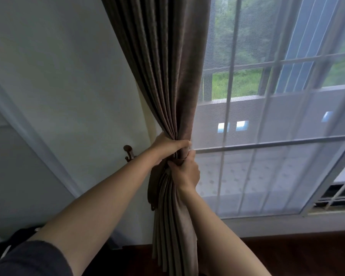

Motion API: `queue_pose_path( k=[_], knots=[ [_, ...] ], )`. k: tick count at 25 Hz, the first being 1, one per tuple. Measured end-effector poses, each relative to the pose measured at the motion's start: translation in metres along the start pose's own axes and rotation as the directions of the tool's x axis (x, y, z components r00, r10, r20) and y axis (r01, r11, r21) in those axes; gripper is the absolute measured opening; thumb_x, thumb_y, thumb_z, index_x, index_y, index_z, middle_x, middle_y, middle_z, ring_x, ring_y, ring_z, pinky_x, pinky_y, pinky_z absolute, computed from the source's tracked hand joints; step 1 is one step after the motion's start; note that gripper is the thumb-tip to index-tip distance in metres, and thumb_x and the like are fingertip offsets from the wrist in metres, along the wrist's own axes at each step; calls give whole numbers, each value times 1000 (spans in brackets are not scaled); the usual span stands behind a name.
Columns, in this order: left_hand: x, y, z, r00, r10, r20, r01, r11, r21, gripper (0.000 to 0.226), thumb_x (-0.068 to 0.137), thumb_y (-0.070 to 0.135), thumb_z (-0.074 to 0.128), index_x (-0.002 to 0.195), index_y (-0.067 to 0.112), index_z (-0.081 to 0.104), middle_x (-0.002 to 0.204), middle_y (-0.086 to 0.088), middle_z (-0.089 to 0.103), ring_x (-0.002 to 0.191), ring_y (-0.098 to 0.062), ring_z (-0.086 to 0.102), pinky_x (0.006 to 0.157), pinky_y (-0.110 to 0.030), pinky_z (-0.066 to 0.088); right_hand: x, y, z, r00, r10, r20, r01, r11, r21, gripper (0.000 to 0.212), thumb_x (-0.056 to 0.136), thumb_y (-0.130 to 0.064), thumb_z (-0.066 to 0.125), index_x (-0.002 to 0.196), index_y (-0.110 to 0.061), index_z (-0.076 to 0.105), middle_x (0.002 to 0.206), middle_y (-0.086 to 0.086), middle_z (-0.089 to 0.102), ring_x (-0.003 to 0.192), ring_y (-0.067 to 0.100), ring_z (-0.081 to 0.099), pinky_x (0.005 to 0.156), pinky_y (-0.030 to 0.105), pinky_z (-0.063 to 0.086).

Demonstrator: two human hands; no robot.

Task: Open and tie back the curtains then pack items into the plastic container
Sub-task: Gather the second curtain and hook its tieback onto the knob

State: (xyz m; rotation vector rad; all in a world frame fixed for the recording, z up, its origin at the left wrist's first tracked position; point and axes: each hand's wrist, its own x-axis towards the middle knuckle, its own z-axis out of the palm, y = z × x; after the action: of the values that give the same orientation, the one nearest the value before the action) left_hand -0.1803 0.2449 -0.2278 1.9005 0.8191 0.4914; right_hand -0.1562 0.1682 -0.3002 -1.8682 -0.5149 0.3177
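"So, what is the curtain [167,66] like, seen from the head camera?"

"It is a thick brown cloth with a fine woven grain, rather matt. It falls in long narrow pleats, and all the pleats are gathered into one tight bundle, pinched like a waist. The bundle stands beside the plain white wall [58,76]."

"And around it?"

"To the right, a thin white sheer [267,172], almost like a net, hangs flat before the glass, and pale straight bars show through it. On the wall, just left of the bundle, there is a small dark hook [127,151] with a round knob. Below lies a dark wooden floor [287,253]."

"How are the hands?"

"The left hand [168,145] is wrapped around the bundle from the left side, with its fingers curled tight over the front of the cloth. The right hand [184,172] sits just under it and is also clamped on the curtain, with the thumb on the left. A darker band [152,188] hangs at the left of the bundle, below the hands. Whether the right hand holds this band too, I cannot tell."
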Motion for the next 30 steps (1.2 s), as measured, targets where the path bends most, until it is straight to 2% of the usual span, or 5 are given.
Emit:
queue_pose_path(
  k=[5, 15, 21, 25, 30],
  knots=[
    [-15, -49, -32, 975, 14, 224, 74, 923, -377, 49, 73, -5, 55, 119, 12, 54, 112, -11, 63, 99, -24, 63, 87, -37, 53, 0, 5, -7, 995, -95, 7, 95, 991, -97, 34, 79, -26, 61, 102, -16, 39, 83, 6, 64, 80, 33, 62, 61, 32, 40],
    [-19, -72, -26, 872, 486, -58, -333, 675, 659, 19, 91, 11, 52, 102, 9, 67, 100, -8, 64, 96, -25, 57, 79, -33, 45, -10, 12, -16, 980, -194, 46, 198, 975, -101, 34, 79, -30, 63, 96, -17, 37, 82, 6, 64, 76, 33, 61, 62, 36, 45],
    [-28, -48, -5, 903, 352, -247, -302, 928, 219, 10, 89, 11, 58, 94, 3, 62, 82, -4, 66, 75, -16, 64, 70, -29, 57, -19, 28, -28, 964, -204, 171, 197, 979, 57, 38, 76, -34, 72, 94, -25, 40, 82, -9, 62, 76, 12, 62, 67, 31, 47],
    [-35, -60, -9, 981, 159, 108, -129, 962, -240, 31, 83, 6, 55, 109, 22, 57, 92, 4, 66, 89, -11, 62, 70, -18, 50, -9, 41, -49, 880, -271, 391, 182, 951, 250, 39, 75, -16, 72, 101, -27, 46, 99, -4, 64, 88, -2, 62, 76, 20, 49],
    [-34, -78, -11, 901, 163, 403, -141, 987, -83, 60, 73, 19, 75, 127, 18, 51, 117, 4, 62, 110, -7, 58, 92, -23, 48, 6, 43, -63, 801, -275, 531, 64, 923, 381, 42, 66, -9, 53, 106, -19, 59, 99, 1, 67, 94, 9, 65, 77, 23, 51]
  ],
)
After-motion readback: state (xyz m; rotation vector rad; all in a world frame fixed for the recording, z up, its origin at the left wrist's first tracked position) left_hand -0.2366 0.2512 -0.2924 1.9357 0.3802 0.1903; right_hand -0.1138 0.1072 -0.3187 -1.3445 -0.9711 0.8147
